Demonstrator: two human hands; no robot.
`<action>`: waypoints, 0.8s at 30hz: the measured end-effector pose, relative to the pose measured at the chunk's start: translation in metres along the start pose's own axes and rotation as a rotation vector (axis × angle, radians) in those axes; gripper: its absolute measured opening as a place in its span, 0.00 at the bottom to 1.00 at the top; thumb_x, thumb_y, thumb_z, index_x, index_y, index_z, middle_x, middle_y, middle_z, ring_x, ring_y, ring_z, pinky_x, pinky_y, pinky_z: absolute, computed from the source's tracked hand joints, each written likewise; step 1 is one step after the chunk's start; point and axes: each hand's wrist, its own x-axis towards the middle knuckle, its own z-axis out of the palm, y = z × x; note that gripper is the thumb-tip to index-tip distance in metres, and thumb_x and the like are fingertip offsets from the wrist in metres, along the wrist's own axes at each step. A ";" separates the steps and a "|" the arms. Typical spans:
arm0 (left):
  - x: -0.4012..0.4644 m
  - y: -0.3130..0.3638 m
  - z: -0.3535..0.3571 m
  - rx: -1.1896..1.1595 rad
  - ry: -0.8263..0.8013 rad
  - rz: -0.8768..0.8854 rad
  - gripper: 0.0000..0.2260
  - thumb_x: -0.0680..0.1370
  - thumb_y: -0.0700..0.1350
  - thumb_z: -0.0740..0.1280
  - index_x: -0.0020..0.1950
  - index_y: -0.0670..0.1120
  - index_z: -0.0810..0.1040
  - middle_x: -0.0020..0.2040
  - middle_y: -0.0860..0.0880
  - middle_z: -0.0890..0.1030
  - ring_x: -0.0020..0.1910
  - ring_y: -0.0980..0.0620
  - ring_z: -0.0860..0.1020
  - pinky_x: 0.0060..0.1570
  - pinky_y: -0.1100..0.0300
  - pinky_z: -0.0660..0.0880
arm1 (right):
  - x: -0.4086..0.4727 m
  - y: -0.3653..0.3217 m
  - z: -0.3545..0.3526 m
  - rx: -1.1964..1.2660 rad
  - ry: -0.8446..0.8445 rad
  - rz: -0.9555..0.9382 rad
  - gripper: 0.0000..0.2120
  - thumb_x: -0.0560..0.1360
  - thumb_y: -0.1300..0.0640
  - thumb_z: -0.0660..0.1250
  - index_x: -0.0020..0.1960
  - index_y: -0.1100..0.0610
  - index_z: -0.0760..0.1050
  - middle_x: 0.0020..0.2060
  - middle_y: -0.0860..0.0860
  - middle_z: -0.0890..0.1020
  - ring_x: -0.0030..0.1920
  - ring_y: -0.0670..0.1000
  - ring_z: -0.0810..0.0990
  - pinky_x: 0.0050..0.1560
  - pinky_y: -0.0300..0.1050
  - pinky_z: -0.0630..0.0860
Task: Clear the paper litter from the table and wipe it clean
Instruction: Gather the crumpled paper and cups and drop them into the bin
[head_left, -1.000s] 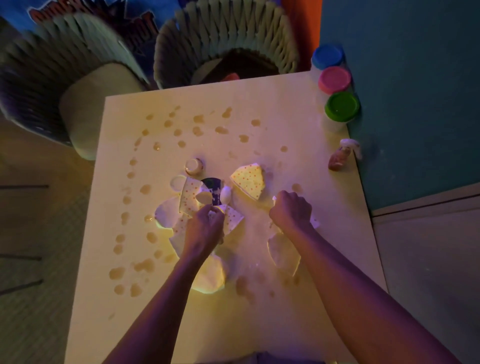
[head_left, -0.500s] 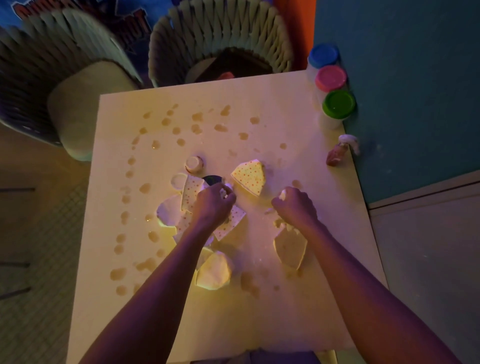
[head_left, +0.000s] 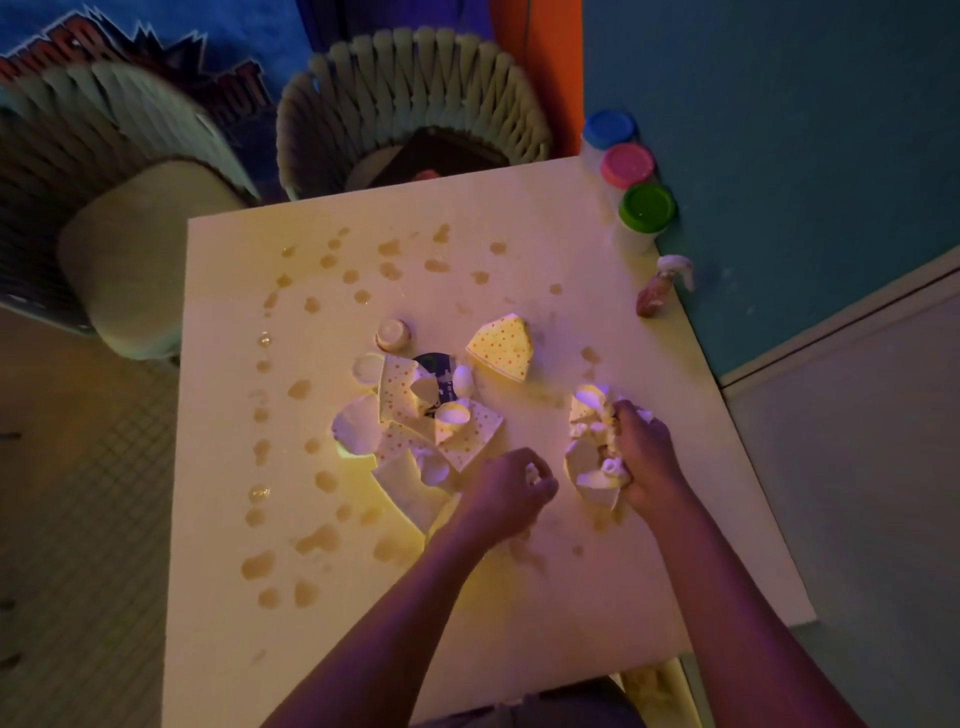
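Paper litter (head_left: 426, 415) lies in a loose heap at the middle of the table (head_left: 597, 597), with a smaller wad (head_left: 592, 452) split off to its right. Nearest the camera, both forearms reach up from the bottom edge. The left hand (head_left: 506, 496) is curled into a loose fist just off the heap's near right corner; something pale shows between its fingers, though I cannot tell whether it is pinching a scrap. The right hand (head_left: 641, 457) is closed around the crumpled wad, pressing it against the tabletop.

The relation that matters: the main heap lies up and to the left of both hands, its long axis running roughly from near to far, and the left hand is clearly the nearer one, almost touching the closest cream-coloured piece (head_left: 400, 478). My guess is that the left hand sweeps the heap toward the right hand's wad, or picks off pieces one at a time.

Further out, a spotted yellow piece (head_left: 501, 345) sits apart from the heap, beyond the right hand, and a small round cup (head_left: 393, 334) stands just beyond the heap's far end. Brownish droplets (head_left: 311, 540) dot the surface in an arc around the litter, so wiping is not yet done. Beyond the far edge stands a woven basket (head_left: 410, 104), a likely place for the litter; three lidded tubs (head_left: 626, 166) line the far right corner.
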 end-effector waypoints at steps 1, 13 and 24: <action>-0.006 -0.001 0.006 -0.004 -0.021 0.009 0.05 0.76 0.48 0.70 0.50 0.51 0.83 0.38 0.52 0.80 0.31 0.57 0.76 0.27 0.74 0.66 | -0.005 0.001 0.000 0.024 0.011 0.011 0.09 0.80 0.61 0.60 0.46 0.59 0.77 0.21 0.50 0.78 0.15 0.45 0.69 0.15 0.33 0.64; -0.051 0.014 0.041 -0.197 -0.176 0.094 0.10 0.79 0.49 0.65 0.59 0.55 0.78 0.33 0.48 0.83 0.24 0.51 0.79 0.25 0.60 0.74 | -0.048 0.024 -0.046 0.207 0.130 -0.023 0.10 0.76 0.58 0.62 0.39 0.59 0.76 0.36 0.61 0.80 0.22 0.49 0.69 0.29 0.42 0.70; -0.085 0.054 0.109 0.076 -0.248 0.260 0.15 0.69 0.58 0.60 0.40 0.47 0.78 0.32 0.47 0.84 0.29 0.45 0.82 0.33 0.47 0.81 | -0.092 0.082 -0.143 0.296 0.322 -0.048 0.06 0.75 0.65 0.67 0.41 0.57 0.78 0.35 0.59 0.82 0.33 0.55 0.82 0.37 0.55 0.82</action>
